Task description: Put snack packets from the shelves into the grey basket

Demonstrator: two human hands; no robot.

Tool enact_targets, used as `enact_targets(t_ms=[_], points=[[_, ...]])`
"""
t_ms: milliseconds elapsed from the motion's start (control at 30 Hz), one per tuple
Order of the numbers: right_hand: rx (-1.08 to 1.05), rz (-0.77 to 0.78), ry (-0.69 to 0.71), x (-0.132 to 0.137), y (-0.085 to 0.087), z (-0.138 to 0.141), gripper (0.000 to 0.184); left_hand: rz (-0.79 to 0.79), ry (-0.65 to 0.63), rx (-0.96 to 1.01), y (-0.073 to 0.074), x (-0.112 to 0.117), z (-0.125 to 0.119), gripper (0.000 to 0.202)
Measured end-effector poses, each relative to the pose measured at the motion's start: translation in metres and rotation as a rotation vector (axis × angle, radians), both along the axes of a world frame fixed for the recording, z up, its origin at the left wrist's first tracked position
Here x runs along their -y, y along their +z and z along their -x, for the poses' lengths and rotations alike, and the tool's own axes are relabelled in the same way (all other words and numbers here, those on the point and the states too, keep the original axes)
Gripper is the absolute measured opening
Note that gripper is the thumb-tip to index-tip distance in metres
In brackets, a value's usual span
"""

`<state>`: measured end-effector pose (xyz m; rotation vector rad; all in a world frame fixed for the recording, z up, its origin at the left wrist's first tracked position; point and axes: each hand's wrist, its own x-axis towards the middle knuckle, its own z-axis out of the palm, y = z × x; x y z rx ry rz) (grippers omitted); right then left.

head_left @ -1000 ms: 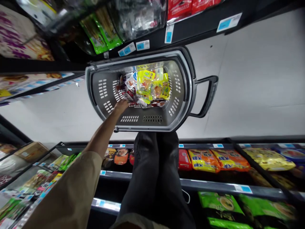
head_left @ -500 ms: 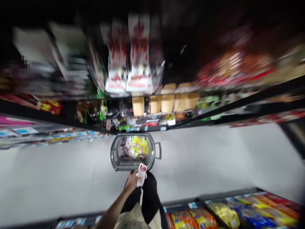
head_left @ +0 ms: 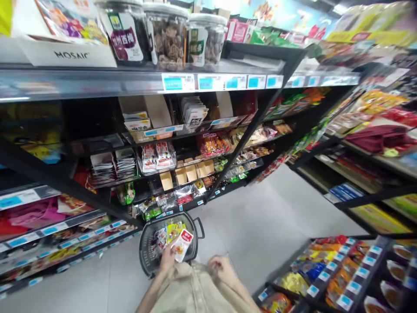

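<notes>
Packet [head_left: 182, 244] lifted from basket [head_left: 145, 248] in left hand [head_left: 168, 259], right hand [head_left: 220, 266] seemingly half-hidden

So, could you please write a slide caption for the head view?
Shop aisle: the left hand holds a red-and-white packet over a grey basket while the right hand touches beige cloth.

Left hand [head_left: 168, 259]: one second ago down inside basket [head_left: 142, 243] among snack bags; now raised above near rim, pinching red-and-white packet [head_left: 182, 244] (already lifted out half a second ago). Right hand [head_left: 221, 266]: earlier out of view, now resting on beige garment [head_left: 195, 289]. Camera tilted up from floor; shelves [head_left: 130, 82] fill view, basket appears smaller.
</notes>
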<state>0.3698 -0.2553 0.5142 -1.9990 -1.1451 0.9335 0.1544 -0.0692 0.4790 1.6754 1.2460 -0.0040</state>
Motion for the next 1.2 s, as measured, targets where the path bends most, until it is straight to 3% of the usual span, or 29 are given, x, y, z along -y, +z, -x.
enact_targets(t_ms=[100,267,433,533,600,733,900,1067,1200], points=[[-0.299,-0.063,-0.216,-0.039,-0.007,0.02,0.036,0.074,0.104,0.131,0.002,-0.005,0.017,0.055],[-0.77,-0.215,-0.232,-0.071,-0.009,0.058,0.086,0.543,0.337,0.651,0.012,0.009,0.021,0.065],[-1.076,-0.31,-0.547,-0.069,0.008,0.067,0.085,0.805,0.374,0.736,0.039,0.02,0.006,0.058],[-1.203,-0.335,-0.535,-0.059,0.024,0.059,0.071,0.892,0.31,0.74,0.047,0.02,-0.004,0.052],[-1.285,-0.384,-0.464,-0.052,0.032,0.053,0.065,0.955,0.316,0.748,0.044,0.02,-0.01,0.049],[-1.192,-0.423,-0.336,-0.047,0.035,0.043,0.067,1.119,0.353,0.75,0.031,0.024,-0.023,0.043],[-0.776,-0.36,-0.381,-0.05,0.024,0.023,0.036,1.186,0.245,0.565,0.032,0.037,-0.05,0.041],[-0.795,-0.311,-0.324,-0.036,0.012,-0.025,0.043,1.082,0.052,0.404,0.032,0.055,-0.105,0.045],[-0.818,-0.279,-0.41,-0.021,0.009,-0.084,0.052,0.837,-0.107,0.361,0.025,0.07,-0.164,0.053]])
